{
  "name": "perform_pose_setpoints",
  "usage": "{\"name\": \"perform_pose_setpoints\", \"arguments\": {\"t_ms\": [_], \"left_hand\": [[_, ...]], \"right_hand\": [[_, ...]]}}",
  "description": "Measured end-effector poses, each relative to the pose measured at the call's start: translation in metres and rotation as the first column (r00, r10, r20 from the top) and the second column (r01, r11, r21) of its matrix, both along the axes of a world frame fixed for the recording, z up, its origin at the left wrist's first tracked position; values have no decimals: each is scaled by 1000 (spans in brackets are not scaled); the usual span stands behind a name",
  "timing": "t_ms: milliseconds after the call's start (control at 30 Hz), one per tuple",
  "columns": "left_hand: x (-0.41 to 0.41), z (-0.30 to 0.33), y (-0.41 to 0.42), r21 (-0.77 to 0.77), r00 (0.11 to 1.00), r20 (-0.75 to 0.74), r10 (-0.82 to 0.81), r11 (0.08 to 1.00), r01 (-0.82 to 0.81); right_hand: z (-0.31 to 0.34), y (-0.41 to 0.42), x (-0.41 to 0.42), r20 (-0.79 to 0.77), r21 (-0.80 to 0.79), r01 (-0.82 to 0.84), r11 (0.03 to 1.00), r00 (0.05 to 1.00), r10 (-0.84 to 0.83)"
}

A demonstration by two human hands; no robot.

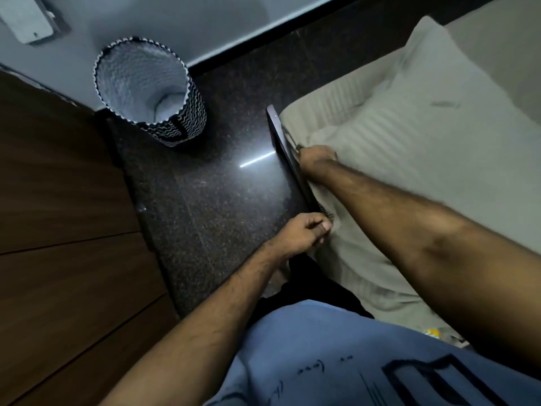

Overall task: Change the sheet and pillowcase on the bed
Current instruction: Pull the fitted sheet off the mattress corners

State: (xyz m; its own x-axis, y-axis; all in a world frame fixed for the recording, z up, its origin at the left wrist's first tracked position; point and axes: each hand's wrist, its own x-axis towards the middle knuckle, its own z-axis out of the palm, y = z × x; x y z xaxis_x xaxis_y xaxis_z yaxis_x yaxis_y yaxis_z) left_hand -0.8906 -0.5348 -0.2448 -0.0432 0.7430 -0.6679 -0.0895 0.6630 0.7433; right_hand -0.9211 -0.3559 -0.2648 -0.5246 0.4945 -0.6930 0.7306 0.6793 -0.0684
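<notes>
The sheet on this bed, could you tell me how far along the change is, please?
Looks done: a pale striped sheet already covers the mattress, with a pillow on it. In hand: both hands work its edge along the dark bed frame; the left hand pinches the fabric, and the right hand grips it further up. Left: whether the pillowcase was changed cannot be told.

Both hands work the bed's edge — the left hand [304, 232] pinches the sheet [360, 259], the right hand [317, 158] grips it beside the pillow [409, 118].
</notes>
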Motion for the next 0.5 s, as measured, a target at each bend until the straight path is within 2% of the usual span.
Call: {"name": "perform_pose_setpoints", "arguments": {"t_ms": [100, 167, 333, 500], "left_hand": [[-17, 8, 21, -129, 964, -30, 265, 955, -267], [-33, 12, 33, -208, 934, -47, 355, 911, -357], [-65, 17, 56, -244, 928, -69, 366, 896, -371], [-78, 7, 84, -288, 959, -48, 280, 915, -282]], "right_hand": [[19, 11, 11, -22, 25, 30, 999, 999, -30], [30, 14, 19, -23, 17, 27, 999, 999, -27], [48, 5, 37, -115, 64, 22, 998, 993, -14], [66, 0, 43, -143, 52, 109, 993, 985, -100]]}}
